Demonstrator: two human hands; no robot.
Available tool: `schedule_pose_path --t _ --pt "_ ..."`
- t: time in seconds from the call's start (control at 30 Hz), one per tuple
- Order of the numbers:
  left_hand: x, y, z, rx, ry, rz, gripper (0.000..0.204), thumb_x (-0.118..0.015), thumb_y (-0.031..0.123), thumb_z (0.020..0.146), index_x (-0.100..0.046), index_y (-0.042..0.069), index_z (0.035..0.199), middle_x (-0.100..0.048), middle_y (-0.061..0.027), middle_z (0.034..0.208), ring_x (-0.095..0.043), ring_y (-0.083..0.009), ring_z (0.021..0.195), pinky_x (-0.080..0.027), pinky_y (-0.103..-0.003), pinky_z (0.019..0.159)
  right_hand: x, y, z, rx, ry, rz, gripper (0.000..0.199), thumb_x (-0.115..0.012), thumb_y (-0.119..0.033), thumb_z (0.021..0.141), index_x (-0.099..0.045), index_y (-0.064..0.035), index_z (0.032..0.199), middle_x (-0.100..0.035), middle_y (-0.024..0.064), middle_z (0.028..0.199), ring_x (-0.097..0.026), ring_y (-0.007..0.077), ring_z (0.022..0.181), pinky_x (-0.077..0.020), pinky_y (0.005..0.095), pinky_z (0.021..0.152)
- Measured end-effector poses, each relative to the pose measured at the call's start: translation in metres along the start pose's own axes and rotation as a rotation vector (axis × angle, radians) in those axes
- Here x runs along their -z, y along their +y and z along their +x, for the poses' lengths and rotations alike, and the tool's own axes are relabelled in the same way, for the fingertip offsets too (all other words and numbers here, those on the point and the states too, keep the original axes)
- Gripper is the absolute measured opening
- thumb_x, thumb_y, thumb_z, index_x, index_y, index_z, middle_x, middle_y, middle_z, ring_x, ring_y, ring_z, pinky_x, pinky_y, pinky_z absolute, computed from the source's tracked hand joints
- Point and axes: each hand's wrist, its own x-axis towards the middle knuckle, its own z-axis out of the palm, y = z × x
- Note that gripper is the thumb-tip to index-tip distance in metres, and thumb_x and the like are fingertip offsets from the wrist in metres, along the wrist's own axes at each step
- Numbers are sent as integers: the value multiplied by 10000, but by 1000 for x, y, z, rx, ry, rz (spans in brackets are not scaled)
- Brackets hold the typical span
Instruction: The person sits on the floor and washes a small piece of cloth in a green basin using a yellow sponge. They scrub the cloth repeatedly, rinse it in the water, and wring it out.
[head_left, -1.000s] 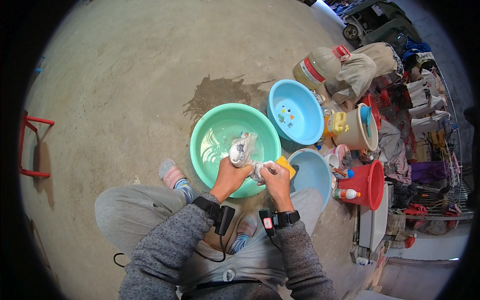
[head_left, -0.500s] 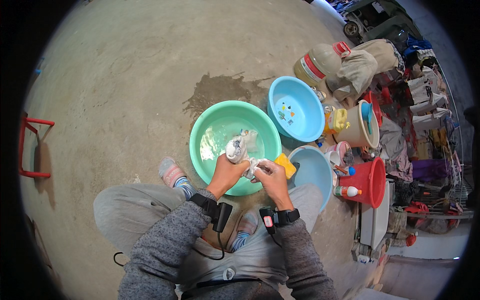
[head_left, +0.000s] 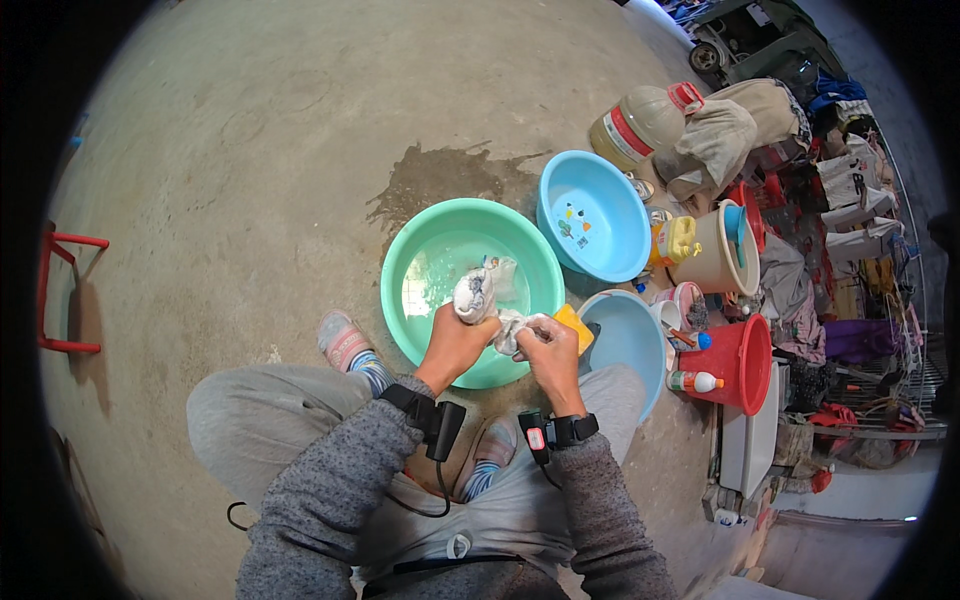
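Over the near part of a green basin holding water, a wet white sock-like cloth with dark markings is stretched between my hands. My left hand is closed round its bunched middle, leaving a rounded end sticking out above the fist. My right hand pinches the other end between thumb and fingers, near the basin's right rim. Just beyond the right knuckles is a yellow block, soap or sponge, between the green basin and a pale blue basin. Something whitish and translucent lies in the water behind the cloth.
A brighter blue basin stands at the far right of the green one. Farther right are a large jug, a yellow bottle, a cream bucket and a red bucket. A red stool stands at the left.
My right fingers have shifted slightly along the cloth, and a little more of it shows between the hands. My left hand keeps its grip in nearly the same place.
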Motion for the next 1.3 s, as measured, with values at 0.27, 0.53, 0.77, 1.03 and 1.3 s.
schedule_pose_path --t 0.27,0.53,0.77,1.03,1.3 --pt "6 -10 10 44 135 -101 302 -661 112 768 -616 -62 1012 -654 -78 949 -616 -138 846 -489 -301 731 15 9 2 -93 91 194 139 -566 -45 841 -589 62 926 -604 72 698 -583 133 537 -486 250 480" --pt "14 -21 14 295 0 -493 312 -538 48 884 -502 -69 1171 -605 -100 1042 -613 -182 919 -506 -312 801 21 28 7 -252 81 643 93 -519 -103 888 -541 -16 913 -531 26 717 -484 115 505 -363 247 441" --pt "13 -25 11 339 -93 -623 300 -528 45 914 -492 -55 1195 -592 -105 1103 -609 -196 955 -513 -330 840 26 50 17 -432 -115 1289 88 -487 -122 942 -528 -46 924 -465 -30 686 -390 58 516 -361 233 464" --pt "10 -25 9 343 -88 -655 282 -517 77 896 -528 -60 1143 -601 -99 1059 -608 -197 944 -497 -329 828 22 23 9 -226 -131 965 129 -441 -192 985 -506 -81 970 -474 -23 691 -380 66 500 -329 228 465" --pt "12 -13 10 417 -265 -619 303 -536 202 960 -507 18 1199 -600 -76 1136 -618 -189 1007 -535 -328 838 23 10 7 -172 -65 683 97 -453 -136 973 -483 -85 1049 -475 3 744 -384 68 513 -302 220 445"
